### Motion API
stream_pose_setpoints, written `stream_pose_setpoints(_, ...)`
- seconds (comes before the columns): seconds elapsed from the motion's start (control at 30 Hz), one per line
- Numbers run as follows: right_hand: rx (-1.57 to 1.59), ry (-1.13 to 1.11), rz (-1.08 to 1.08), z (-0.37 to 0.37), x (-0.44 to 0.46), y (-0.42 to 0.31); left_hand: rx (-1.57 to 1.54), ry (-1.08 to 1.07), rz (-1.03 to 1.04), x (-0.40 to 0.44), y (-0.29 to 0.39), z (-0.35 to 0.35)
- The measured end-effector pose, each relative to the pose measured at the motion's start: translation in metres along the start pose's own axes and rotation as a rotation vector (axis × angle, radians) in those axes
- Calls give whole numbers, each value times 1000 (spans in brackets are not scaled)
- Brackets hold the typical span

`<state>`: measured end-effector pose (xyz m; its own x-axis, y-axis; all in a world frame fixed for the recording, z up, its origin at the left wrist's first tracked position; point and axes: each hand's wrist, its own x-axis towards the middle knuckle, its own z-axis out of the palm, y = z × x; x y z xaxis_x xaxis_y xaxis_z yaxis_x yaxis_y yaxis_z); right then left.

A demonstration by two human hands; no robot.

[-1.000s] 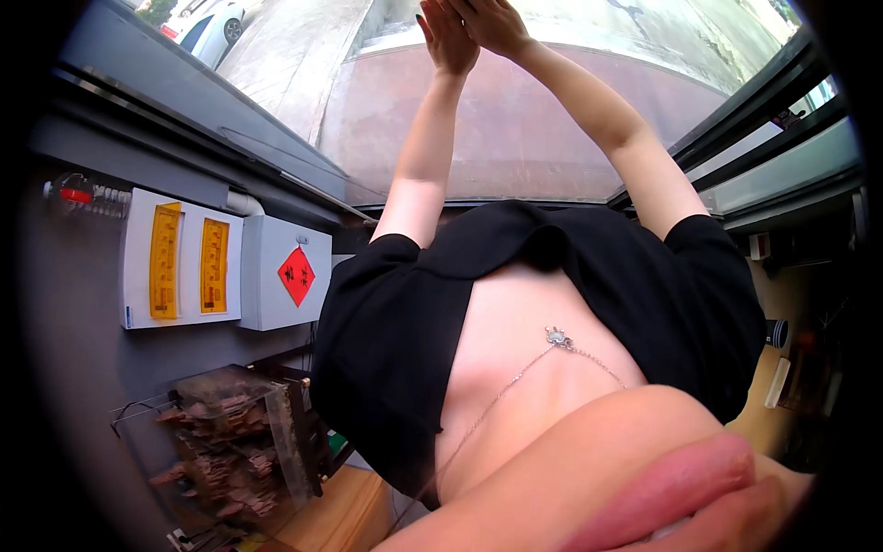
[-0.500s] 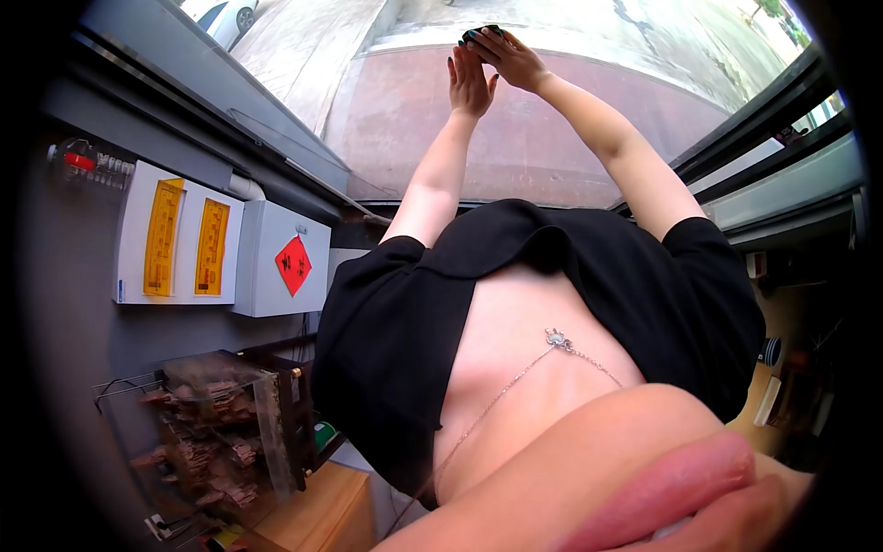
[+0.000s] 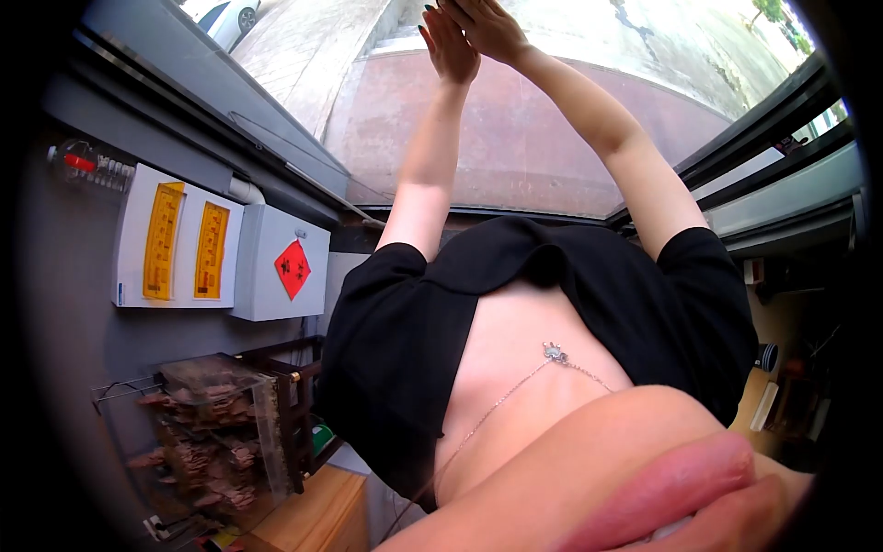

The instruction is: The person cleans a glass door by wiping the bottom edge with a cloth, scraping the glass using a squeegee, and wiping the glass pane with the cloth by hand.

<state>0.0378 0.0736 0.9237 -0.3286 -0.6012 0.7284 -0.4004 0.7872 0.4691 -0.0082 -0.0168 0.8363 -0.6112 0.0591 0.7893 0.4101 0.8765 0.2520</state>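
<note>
Both arms reach up to the top of the head view, in front of a glass pane. My left hand [image 3: 451,48] is raised with its fingers stretched out, and nothing shows in it. Close beside it, overlapping it in view, is my right hand [image 3: 489,29]. The right fingertips are cut off by the top edge. A small dark sliver shows there; the black object seen in that hand half a second ago is otherwise out of frame.
On the left wall are a white panel [image 3: 186,198] with two amber covers and a grey box [image 3: 267,225] bearing a red paper diamond. Below are a clear case [image 3: 207,442] of brown pieces and a wooden cabinet [image 3: 313,515]. Window frames [image 3: 763,129] stand right.
Since half a second ago, both hands have moved up and slightly left, taking the black object mostly out of view. It was in my right hand then.
</note>
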Motion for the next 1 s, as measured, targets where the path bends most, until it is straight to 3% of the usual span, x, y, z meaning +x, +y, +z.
stream_pose_setpoints(0.17,101,-149,-64,52,-71,-12,-17,-162,73,-67,-2,20)
stream_pose_setpoints(0.33,100,-275,-99,58,-128,-19,56,-323,172,-121,0,37)
stream_pose_setpoints(0.53,-27,-176,36,43,-119,-2,10,-252,165,-89,22,32)
stream_pose_setpoints(0.77,-93,-2,217,-9,-57,43,-193,34,220,3,77,-3)
stream_pose_setpoints(1.0,-105,16,293,-18,-79,32,-136,1,317,-9,65,29)
